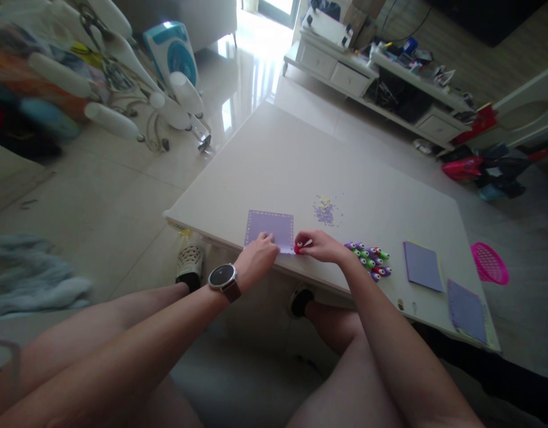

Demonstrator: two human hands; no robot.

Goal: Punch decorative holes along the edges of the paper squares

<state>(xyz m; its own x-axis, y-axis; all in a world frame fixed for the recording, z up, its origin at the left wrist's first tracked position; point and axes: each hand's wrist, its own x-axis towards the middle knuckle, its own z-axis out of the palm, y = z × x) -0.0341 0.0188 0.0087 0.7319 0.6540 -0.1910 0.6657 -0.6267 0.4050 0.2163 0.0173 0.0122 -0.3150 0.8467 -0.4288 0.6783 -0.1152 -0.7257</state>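
A purple sheet (270,227) with small marks or holes along its border lies at the table's near edge. My left hand (260,255) rests on its lower part, fingers spread and pressing it flat. At the sheet's lower right corner, my right hand (317,245) is closed on a small red hole punch (298,247) with an eye-like spot. Right of that hand sits a cluster of purple, green and red pieces (367,261) that look alike. Beyond the hands is a pile of tiny purple and yellow paper bits (325,211).
On the white table (283,160), a purple stack of sheets (423,266) and another stack (467,311) lie at the right. A pink basket (490,263) stands past the right edge. Two small items lie near the front edge. A white cabinet (352,80) stands behind.
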